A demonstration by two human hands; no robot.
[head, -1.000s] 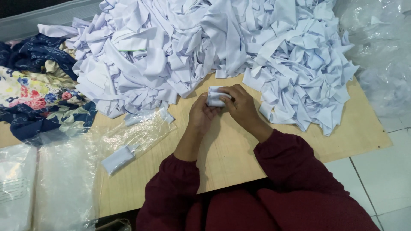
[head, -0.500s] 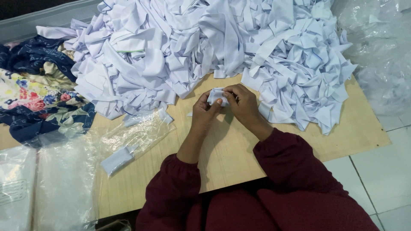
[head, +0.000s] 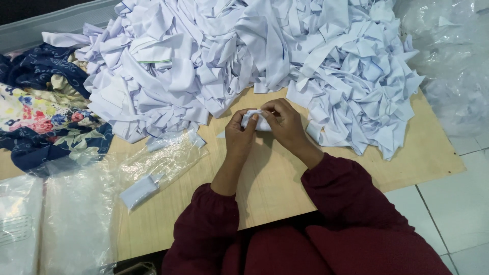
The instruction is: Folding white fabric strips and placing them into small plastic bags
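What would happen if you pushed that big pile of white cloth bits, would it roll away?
Probably not. The white cloth pile is made of flat, creased strips, so it would likely slump and slide rather than roll. The strips look thin and floppy; the small white piece bends between the left hand and right hand. Loose edge pieces might slip off the wooden board.

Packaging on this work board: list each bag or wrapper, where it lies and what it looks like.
Clear plastic sleeve: left of the hands, crinkled, lying flat, a folded white cloth piece at its near end.
Clear plastic bags: bottom-left corner, flat, glossy.
Crumpled clear plastic sheeting: right edge, bunched.
No labels, signs or screens.
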